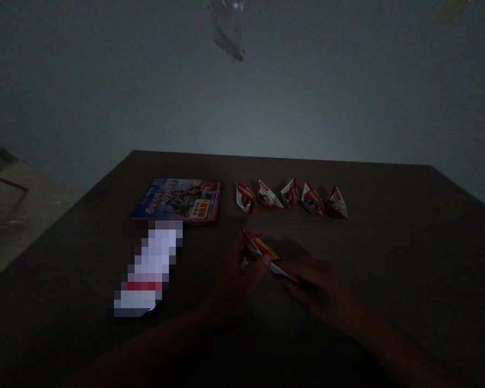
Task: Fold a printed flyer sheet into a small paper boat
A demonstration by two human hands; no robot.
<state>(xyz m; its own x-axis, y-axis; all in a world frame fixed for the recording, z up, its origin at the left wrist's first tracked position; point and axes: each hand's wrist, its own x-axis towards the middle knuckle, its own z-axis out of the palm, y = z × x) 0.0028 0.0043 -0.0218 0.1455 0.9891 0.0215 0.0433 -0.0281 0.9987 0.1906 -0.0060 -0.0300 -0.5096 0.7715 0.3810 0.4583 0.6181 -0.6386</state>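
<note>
Between my two hands is a piece of folded printed paper [267,249], red and yellow with a white inner face. My left hand [239,272] grips its left end, with the thumb lying along the near edge. On the other side, my right hand [321,283] pinches the paper's right end. Its fingertips are partly lost in the dim light. Beyond my hands, several folded paper boats [270,195] stand in a row, printed in red and white.
A glossy colourful flyer or booklet [178,198] lies at the back left of the dark table [396,226]. In front of it is a bright pixelated oblong thing [149,269]. A pale wall [327,81] rises behind, with a clear plastic object [228,29] on it.
</note>
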